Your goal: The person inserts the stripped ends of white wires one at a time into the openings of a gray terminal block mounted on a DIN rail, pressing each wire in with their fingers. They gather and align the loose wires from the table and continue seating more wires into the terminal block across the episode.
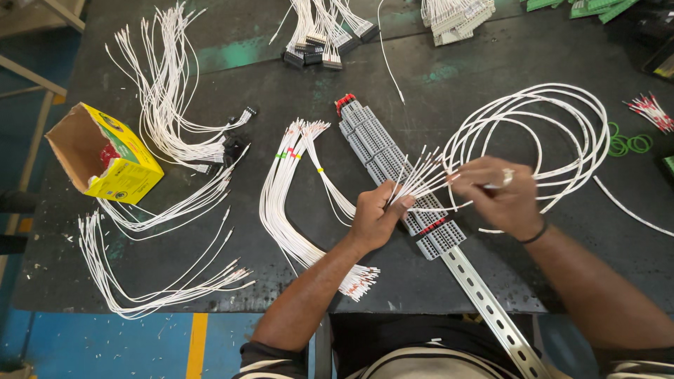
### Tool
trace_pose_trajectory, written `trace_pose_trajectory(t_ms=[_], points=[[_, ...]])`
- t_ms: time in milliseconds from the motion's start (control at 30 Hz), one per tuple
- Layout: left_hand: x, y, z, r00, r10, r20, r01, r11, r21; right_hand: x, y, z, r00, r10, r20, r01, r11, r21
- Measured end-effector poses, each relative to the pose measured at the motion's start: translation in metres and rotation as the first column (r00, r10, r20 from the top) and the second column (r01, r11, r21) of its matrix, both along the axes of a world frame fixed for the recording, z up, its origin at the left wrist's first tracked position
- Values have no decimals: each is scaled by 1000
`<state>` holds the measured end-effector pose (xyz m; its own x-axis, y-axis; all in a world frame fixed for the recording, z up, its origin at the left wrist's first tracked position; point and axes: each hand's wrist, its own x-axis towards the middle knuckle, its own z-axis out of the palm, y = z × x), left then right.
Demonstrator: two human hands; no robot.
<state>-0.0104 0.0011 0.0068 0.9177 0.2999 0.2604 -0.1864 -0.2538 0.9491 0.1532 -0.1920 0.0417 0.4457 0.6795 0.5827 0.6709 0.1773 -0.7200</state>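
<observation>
Wires (428, 175): a fan of white wires with metal-tipped ends is being held between both hands, just above the terminal strip; their far lengths are looping in a big coil (562, 133) lying on the desk to the right.
Left hand (375, 217): fingers are closing around the wire bunch near its base, thumb pressing from the top, clamped on the wires.
Right hand (502, 193): fingers are pinching together on the wires near where they are running into the coil; a ring is showing on one finger and a dark band on the wrist.
Terminal strip (393, 165): a grey row of blocks with red end pieces is sitting on a metal rail (491, 309), running diagonally under the hands toward the desk's near edge.
Desk (281, 84): dark, scuffed top carrying everything.
Loose bundle (288, 203): white wires with coloured markers are lying just left of the left hand.
Other bundles (168, 105): more white wires are spreading across the left side, some ending in black connectors.
Box (105, 154): a yellow carton is lying open near the left edge.
Green rings (628, 144): lying at the far right, well apart from the hands.
</observation>
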Motion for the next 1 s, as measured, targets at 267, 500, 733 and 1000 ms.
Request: trace_pose_trajectory(t_ms=[267,500,733,1000], points=[[0,0,-1,1000,0,30,-1,1000,5,-2,6,-7,950,312,22,-307,945,-111],[1,0,-2,1000,-15,9,15,1000,4,-1,4,-34,822,74,-564,-146,986,-83],[2,-1,1,998,43,44,-44,998,33,-1,5,-35,876,212,-433,-267,961,-70],[1,-3,0,998,29,47,-32,998,53,-2,4,-36,843,257,-472,-327,942,-71]])
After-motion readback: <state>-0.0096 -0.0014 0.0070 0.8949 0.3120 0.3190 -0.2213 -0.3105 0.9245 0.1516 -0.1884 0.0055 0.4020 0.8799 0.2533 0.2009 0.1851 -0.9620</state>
